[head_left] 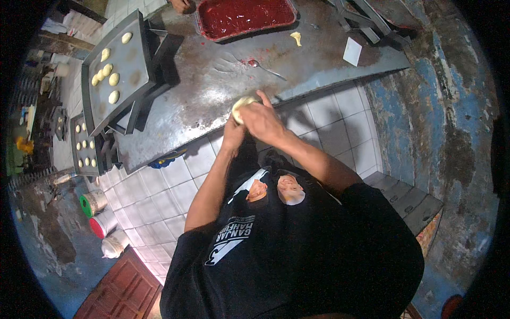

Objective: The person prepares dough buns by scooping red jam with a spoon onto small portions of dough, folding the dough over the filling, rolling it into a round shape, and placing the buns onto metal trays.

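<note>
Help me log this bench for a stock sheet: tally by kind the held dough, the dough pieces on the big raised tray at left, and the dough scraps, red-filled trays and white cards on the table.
Held dough: 1
Dough pieces on raised tray: 7
Dough scrap: 1
Red-filled tray: 1
White card: 1
Total: 11

Glare on metal table point(186, 82), shadows across white tiles point(361, 128), bent edges, black rim

At left, my feed gives me a green-topped tub point(94, 204) beside a red-topped tub point(104, 224); a brown panelled door point(119, 287) stands near left, a patchy blue wall point(441, 133) right.
</note>
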Demonstrator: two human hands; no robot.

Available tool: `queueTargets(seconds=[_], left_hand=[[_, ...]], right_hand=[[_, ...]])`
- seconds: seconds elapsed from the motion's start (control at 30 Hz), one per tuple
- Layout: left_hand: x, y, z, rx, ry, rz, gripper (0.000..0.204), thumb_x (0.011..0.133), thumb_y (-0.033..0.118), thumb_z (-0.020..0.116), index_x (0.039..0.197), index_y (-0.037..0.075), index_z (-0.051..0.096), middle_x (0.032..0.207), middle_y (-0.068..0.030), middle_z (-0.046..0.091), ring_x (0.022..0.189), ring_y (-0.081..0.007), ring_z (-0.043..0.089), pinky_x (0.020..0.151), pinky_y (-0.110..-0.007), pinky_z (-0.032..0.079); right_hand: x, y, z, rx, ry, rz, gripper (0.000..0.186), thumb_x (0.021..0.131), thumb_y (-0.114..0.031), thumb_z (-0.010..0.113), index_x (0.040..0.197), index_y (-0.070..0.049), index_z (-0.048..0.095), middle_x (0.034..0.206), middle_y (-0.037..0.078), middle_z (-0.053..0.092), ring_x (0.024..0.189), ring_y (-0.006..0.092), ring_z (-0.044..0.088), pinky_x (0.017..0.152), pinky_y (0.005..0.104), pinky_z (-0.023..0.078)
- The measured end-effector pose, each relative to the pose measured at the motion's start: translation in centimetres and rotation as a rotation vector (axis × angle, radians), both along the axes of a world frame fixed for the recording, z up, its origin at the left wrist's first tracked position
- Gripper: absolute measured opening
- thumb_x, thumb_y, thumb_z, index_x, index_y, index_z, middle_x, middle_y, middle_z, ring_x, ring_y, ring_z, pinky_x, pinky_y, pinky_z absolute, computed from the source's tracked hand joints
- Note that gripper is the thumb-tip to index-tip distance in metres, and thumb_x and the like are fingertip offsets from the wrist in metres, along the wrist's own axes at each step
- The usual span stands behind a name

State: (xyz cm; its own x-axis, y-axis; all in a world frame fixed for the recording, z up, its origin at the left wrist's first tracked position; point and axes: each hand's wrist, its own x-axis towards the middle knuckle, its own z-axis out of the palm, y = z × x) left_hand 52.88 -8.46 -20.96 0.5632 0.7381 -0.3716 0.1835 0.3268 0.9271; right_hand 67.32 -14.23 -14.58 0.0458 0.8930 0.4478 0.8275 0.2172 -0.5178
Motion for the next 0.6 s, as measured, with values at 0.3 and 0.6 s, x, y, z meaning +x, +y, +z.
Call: queueTargets(seconds=[0.3,0.6], left_hand=[[6.8,11.0,3.8,-0.186,-0.297,0.074,0.05,0.084,-0.004,0.07,0.132,0.004,0.057,0.115,-0.0082,0.07,0.111,-0.0196,0.066,0.099,-0.032,0.049],[5.9,26.6,5.2,-0.098,-0.177,0.161,0.049,0.082,-0.004,0.077,0.127,0.001,0.058,0.122,-0.0091,0.069,0.114,-0.0165,0.065,0.103,-0.03,0.048]], right_hand=[[13.8,9.0,-9.8,-0.269,-0.039,-0.392,0.022,0.086,-0.007,0.064,0.107,-0.001,0.061,0.105,0.015,0.065,0.088,0.0313,0.069,0.072,0.0406,0.056],[16.3,18.5,-4.3,-0.741,0.04,-0.132,0.014,0.087,-0.01,0.057,0.097,-0.001,0.062,0.099,0.017,0.064,0.089,0.0348,0.068,0.085,0.0482,0.056]])
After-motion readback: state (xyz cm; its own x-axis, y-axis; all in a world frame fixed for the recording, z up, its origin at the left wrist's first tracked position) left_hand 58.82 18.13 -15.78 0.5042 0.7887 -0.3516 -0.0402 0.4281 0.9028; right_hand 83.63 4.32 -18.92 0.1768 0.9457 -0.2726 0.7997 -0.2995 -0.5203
